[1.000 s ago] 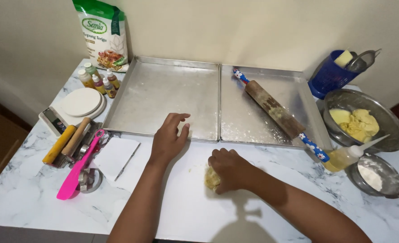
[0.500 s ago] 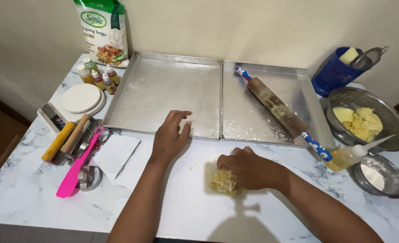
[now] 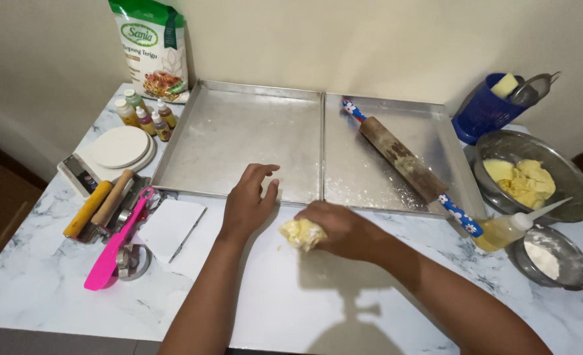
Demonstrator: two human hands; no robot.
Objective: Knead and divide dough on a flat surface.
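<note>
Far left on the marble counter (image 3: 35,289): a pink spatula (image 3: 117,243) lying over metal cutters (image 3: 128,260), two wooden handles (image 3: 101,205) beside it, a white scale (image 3: 111,152) behind, small colouring bottles (image 3: 145,115) and a flour bag (image 3: 152,47) against the wall. A white card (image 3: 171,225) just right of the spatula. Centre: two floured metal trays (image 3: 239,131) side by side, a rolling pin (image 3: 406,163) lying slantwise in the right one. Left hand (image 3: 249,200) open, fingers spread, resting on the near rim of the left tray. Right hand (image 3: 344,230) closed around a yellow dough lump (image 3: 300,233), pressed to the counter just in front of the trays' meeting edge. Far right: a steel bowl (image 3: 567,181) of more yellow dough, a blue holder (image 3: 485,112) behind, a squeeze bottle (image 3: 512,227) of oil, and a small bowl of flour (image 3: 551,260).
</note>
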